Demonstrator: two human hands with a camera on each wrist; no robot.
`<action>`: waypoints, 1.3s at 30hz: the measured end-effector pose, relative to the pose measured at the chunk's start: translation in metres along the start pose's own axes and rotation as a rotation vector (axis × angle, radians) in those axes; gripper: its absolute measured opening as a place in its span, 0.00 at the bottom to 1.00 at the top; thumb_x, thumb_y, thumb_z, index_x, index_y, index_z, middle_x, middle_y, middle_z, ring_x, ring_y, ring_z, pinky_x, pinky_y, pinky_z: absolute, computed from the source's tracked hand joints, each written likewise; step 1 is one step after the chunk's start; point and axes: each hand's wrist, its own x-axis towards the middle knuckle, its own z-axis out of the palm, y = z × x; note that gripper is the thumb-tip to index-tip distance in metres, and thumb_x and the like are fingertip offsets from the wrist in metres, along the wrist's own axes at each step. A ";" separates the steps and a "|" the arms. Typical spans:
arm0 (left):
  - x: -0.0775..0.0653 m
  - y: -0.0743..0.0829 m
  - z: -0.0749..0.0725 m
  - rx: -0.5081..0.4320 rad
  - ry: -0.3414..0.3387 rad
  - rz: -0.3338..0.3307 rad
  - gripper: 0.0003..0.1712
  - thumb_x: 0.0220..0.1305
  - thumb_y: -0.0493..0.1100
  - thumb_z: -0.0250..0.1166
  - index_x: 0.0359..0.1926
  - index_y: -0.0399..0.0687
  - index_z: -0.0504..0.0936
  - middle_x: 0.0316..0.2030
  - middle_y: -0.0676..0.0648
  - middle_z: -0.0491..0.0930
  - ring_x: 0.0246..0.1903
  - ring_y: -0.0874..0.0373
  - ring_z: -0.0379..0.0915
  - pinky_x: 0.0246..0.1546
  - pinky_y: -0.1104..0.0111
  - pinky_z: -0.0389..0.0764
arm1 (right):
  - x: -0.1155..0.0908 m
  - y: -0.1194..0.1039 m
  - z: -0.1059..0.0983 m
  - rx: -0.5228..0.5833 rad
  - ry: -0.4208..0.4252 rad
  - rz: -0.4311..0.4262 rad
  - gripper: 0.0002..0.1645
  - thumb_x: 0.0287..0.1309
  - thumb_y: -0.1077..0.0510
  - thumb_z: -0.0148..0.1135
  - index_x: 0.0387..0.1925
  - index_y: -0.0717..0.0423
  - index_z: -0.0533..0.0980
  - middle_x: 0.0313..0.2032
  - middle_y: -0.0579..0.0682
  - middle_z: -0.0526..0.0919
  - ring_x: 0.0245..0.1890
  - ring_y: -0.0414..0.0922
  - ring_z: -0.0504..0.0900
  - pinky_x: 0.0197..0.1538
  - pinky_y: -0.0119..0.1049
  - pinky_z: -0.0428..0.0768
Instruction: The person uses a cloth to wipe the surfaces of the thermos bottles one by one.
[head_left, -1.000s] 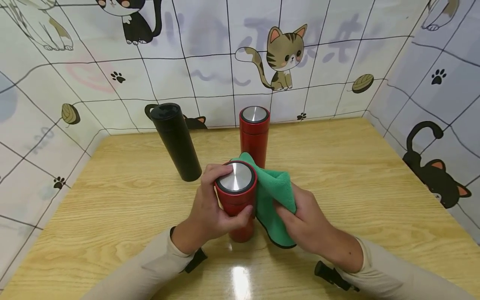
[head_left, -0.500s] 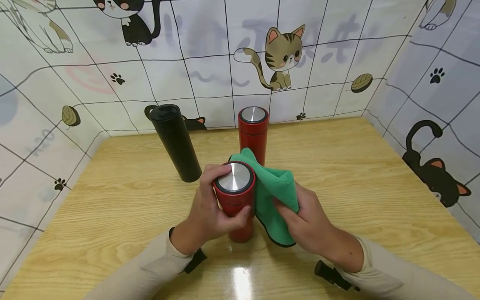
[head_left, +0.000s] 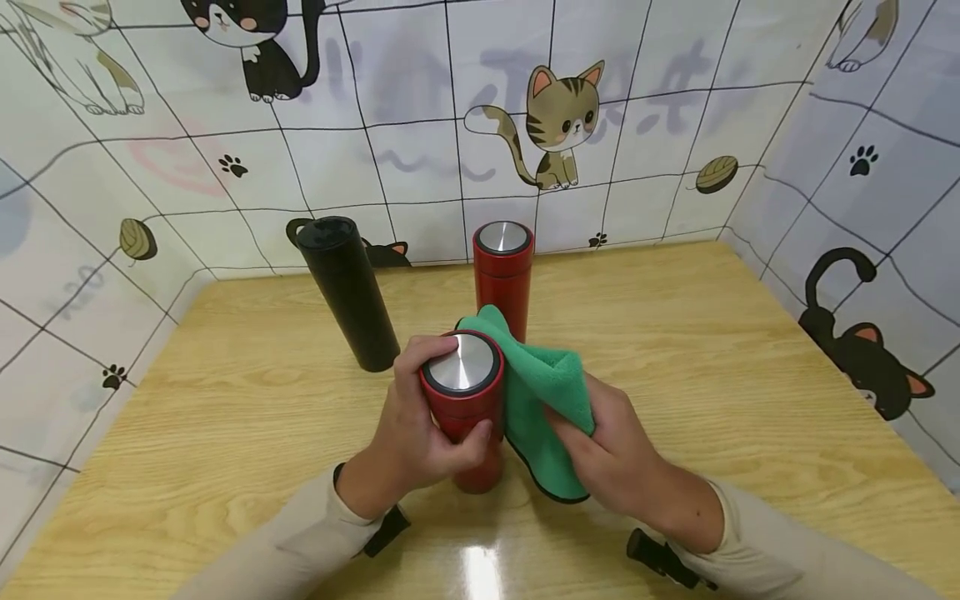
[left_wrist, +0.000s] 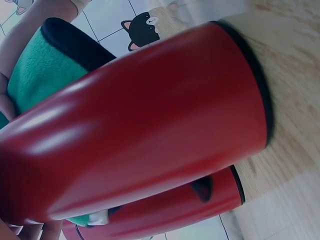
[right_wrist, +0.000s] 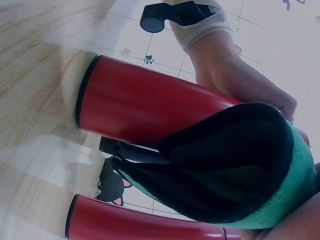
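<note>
A red thermos (head_left: 461, 404) with a brushed silver lid stands near the middle of the table. My left hand (head_left: 423, 433) grips it near the top, with a finger over the lid's edge and the thumb along the front. The green cloth (head_left: 551, 379), edged in black, is bunched in my right hand (head_left: 618, 446) and lies along the thermos's right and far side. From the left wrist, the thermos's red body (left_wrist: 150, 115) fills the view, its black base at the table. The right wrist view shows the cloth (right_wrist: 295, 185) folded open beside the thermos (right_wrist: 150, 102).
A second red thermos (head_left: 504, 279) with a silver lid stands just behind the held one. To its left is a black tumbler (head_left: 351, 296). The wooden table (head_left: 225, 400) is bordered at the back and sides by cat-patterned walls (head_left: 412, 142).
The cloth shifts slightly away from me along the thermos, then stays about there. Both hands keep their holds, and the head view tips up a little.
</note>
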 end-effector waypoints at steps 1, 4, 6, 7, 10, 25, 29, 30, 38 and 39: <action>-0.001 0.000 0.000 -0.007 0.000 0.003 0.39 0.52 0.55 0.59 0.54 0.33 0.56 0.47 0.39 0.70 0.48 0.50 0.71 0.45 0.62 0.80 | 0.000 0.001 0.001 -0.005 -0.007 0.002 0.29 0.59 0.71 0.49 0.62 0.54 0.66 0.56 0.50 0.75 0.53 0.39 0.76 0.54 0.31 0.76; -0.002 0.000 0.000 -0.023 0.004 0.016 0.39 0.52 0.54 0.59 0.54 0.31 0.56 0.47 0.38 0.70 0.47 0.50 0.71 0.45 0.63 0.80 | -0.001 0.003 0.003 -0.026 -0.030 0.010 0.29 0.59 0.70 0.49 0.62 0.52 0.66 0.56 0.48 0.75 0.53 0.39 0.75 0.55 0.31 0.76; -0.002 -0.001 0.000 -0.029 0.010 0.030 0.38 0.51 0.53 0.59 0.54 0.31 0.56 0.47 0.38 0.70 0.46 0.50 0.71 0.45 0.63 0.80 | -0.001 0.004 0.003 -0.029 -0.031 0.000 0.29 0.59 0.71 0.48 0.62 0.51 0.66 0.56 0.48 0.75 0.53 0.38 0.75 0.55 0.31 0.75; -0.002 -0.001 0.000 -0.032 0.008 0.032 0.39 0.52 0.54 0.59 0.54 0.30 0.56 0.47 0.38 0.70 0.47 0.50 0.71 0.45 0.63 0.80 | -0.001 0.004 0.003 -0.025 -0.027 -0.011 0.30 0.59 0.71 0.49 0.62 0.52 0.66 0.56 0.48 0.75 0.53 0.38 0.75 0.55 0.31 0.75; -0.001 -0.001 0.000 -0.032 0.008 0.040 0.39 0.52 0.54 0.58 0.54 0.30 0.56 0.47 0.37 0.70 0.46 0.49 0.71 0.45 0.63 0.79 | -0.001 0.003 0.002 0.000 -0.012 -0.044 0.30 0.58 0.73 0.48 0.62 0.54 0.66 0.57 0.50 0.75 0.54 0.39 0.75 0.55 0.30 0.75; -0.001 -0.001 -0.001 -0.033 -0.013 0.032 0.39 0.54 0.55 0.57 0.54 0.30 0.55 0.48 0.38 0.70 0.48 0.50 0.71 0.45 0.63 0.80 | -0.001 0.004 0.003 -0.023 -0.037 0.022 0.29 0.60 0.71 0.48 0.62 0.51 0.66 0.57 0.48 0.74 0.56 0.40 0.75 0.56 0.32 0.75; 0.000 -0.002 -0.001 -0.034 -0.019 0.036 0.39 0.54 0.55 0.57 0.54 0.31 0.55 0.48 0.38 0.69 0.47 0.50 0.71 0.45 0.62 0.80 | -0.001 0.002 0.001 -0.006 -0.034 0.022 0.29 0.60 0.71 0.47 0.62 0.52 0.66 0.58 0.49 0.73 0.57 0.40 0.73 0.57 0.31 0.74; 0.000 -0.002 -0.001 -0.034 -0.018 0.039 0.39 0.53 0.55 0.58 0.54 0.31 0.55 0.48 0.38 0.69 0.47 0.49 0.71 0.46 0.62 0.79 | -0.001 0.002 0.002 -0.008 -0.041 0.023 0.29 0.60 0.71 0.47 0.62 0.52 0.66 0.58 0.49 0.74 0.56 0.40 0.74 0.56 0.32 0.75; -0.001 -0.003 0.000 -0.030 0.001 0.044 0.39 0.53 0.55 0.57 0.54 0.30 0.55 0.48 0.37 0.70 0.47 0.49 0.72 0.46 0.63 0.79 | 0.000 0.004 0.002 -0.037 -0.053 0.027 0.29 0.58 0.71 0.48 0.60 0.51 0.67 0.55 0.47 0.76 0.52 0.39 0.76 0.53 0.32 0.77; -0.001 -0.003 0.001 -0.030 0.002 0.044 0.39 0.53 0.55 0.57 0.54 0.30 0.55 0.48 0.37 0.70 0.47 0.49 0.72 0.46 0.63 0.79 | 0.000 0.004 0.002 -0.024 -0.045 0.024 0.29 0.58 0.72 0.48 0.61 0.51 0.67 0.55 0.47 0.76 0.53 0.39 0.76 0.54 0.32 0.76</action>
